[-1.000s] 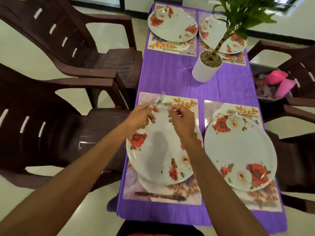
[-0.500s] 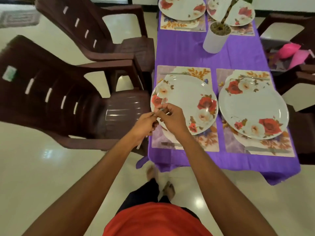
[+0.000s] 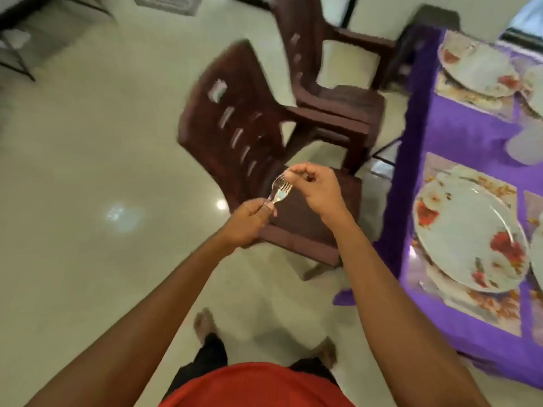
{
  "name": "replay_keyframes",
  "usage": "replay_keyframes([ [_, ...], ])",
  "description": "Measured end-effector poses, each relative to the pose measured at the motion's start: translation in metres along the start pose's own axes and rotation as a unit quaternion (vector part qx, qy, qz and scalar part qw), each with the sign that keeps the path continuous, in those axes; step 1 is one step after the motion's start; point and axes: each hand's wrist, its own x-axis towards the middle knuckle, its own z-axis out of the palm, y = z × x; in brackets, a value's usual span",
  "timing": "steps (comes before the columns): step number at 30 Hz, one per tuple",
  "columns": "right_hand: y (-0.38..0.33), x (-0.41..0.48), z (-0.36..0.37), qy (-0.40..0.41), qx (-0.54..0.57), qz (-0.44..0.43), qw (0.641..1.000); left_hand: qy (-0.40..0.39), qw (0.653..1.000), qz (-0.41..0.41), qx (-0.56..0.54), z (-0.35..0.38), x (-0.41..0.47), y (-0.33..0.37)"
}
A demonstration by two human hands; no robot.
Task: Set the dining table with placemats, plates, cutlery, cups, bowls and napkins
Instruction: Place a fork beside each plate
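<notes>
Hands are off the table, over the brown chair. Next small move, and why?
Probably the right hand should draw one shiny metal fork free: it pinches the tines while the left hand grips the handles, away from the purple-clothed table.

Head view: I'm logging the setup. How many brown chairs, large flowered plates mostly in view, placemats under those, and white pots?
Brown chairs: 2
Large flowered plates: 2
Placemats under them: 2
White pot: 1
Total: 7
Slivers at the right edge are left out.
</notes>
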Motion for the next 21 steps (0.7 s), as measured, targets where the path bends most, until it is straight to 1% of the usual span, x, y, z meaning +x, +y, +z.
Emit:
replay_keyframes([
  [5, -0.061, 0.065, 0.129, 0.004, 0.08, 0.006, 0.997, 0.048, 0.997, 0.008, 0.065, -0.165, -0.011, 0.006],
  [9, -0.101, 0.115, 0.198, -0.023, 0.129, -0.014, 0.991, 0.046, 0.994, 0.023, 0.098, -0.254, 0.002, 0.02],
  [12, -0.116, 0.159, 0.224, -0.053, 0.123, -0.024, 0.991, 0.045, 0.994, 0.028, 0.1, -0.3, 0.032, 0.024],
  [15, -0.116, 0.213, 0.234, -0.072, 0.104, -0.024, 0.992, 0.024, 0.993, 0.031, 0.111, -0.335, 0.079, 0.027],
  [17, -0.113, 0.251, 0.239, -0.055, 0.094, -0.021, 0.994, 0.009, 0.994, 0.026, 0.107, -0.356, 0.117, 0.027],
  [19, -0.108, 0.291, 0.243, -0.021, 0.102, -0.01, 0.994, -0.005, 0.994, 0.01, 0.109, -0.378, 0.158, 0.026],
  [21, -0.105, 0.333, 0.242, 0.029, 0.12, 0.009, 0.992, -0.02, 0.994, -0.029, 0.104, -0.404, 0.198, 0.025],
])
